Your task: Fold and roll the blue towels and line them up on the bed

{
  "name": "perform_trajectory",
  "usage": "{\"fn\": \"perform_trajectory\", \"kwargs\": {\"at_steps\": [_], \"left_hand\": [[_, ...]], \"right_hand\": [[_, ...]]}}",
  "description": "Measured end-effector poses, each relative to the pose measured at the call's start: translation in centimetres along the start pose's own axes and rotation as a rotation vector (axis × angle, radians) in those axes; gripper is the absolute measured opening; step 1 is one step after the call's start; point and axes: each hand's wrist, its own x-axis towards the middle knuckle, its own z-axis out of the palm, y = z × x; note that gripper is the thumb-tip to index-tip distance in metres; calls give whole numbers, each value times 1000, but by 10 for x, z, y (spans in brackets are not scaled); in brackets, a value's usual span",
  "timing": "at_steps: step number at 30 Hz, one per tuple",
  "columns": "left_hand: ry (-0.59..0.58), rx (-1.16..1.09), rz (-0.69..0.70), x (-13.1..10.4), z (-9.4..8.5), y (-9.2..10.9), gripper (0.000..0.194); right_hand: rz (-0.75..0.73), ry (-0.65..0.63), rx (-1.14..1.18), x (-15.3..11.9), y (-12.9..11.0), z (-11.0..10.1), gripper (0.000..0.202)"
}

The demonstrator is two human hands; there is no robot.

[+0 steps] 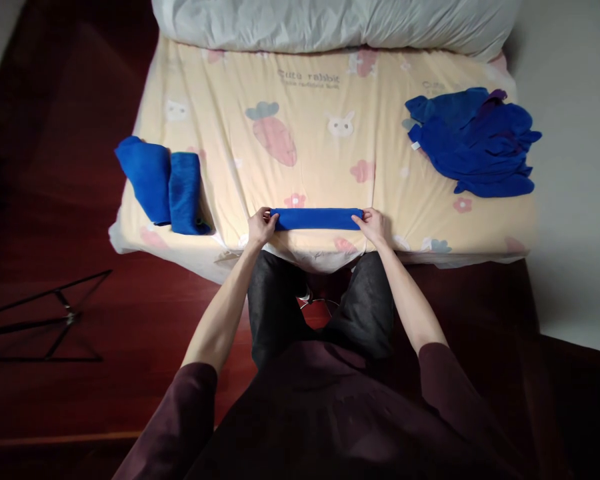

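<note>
A blue cloth (316,219), folded into a long narrow strip, lies crosswise near the front edge of the bed. My left hand (262,227) pinches its left end between thumb and fingers. At the opposite end my right hand (373,225) grips the cloth the same way. Two folded blue cloths (184,193) rest side by side on the left of the bed, the outer one slanting. A loose, crumpled heap of blue cloths (480,147) lies at the right, with a small white tag and a purplish part showing.
The bed's yellow sheet (320,173) is printed with rabbits and carrots. A pale rolled quilt (330,27) spans the back. A white wall (570,167) stands to the right. Black tripod legs (70,319) stand on the dark red floor (145,393) at the left.
</note>
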Motion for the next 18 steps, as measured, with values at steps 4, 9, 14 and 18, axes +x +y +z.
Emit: {"fn": "perform_trajectory", "kwargs": {"at_steps": [4,9,14,18], "left_hand": [[14,1,16,6,2,-1,30],[-70,-52,-9,15,-2,-1,34],[-133,-264,-120,17,-7,2,48],[-154,-388,-133,15,-11,3,56]], "right_hand": [[-41,-45,-85,3,-1,-2,34],[-113,-121,-146,15,7,-4,32],[-49,-196,-56,20,16,-3,40],[-30,-180,-10,16,16,-1,42]]}}
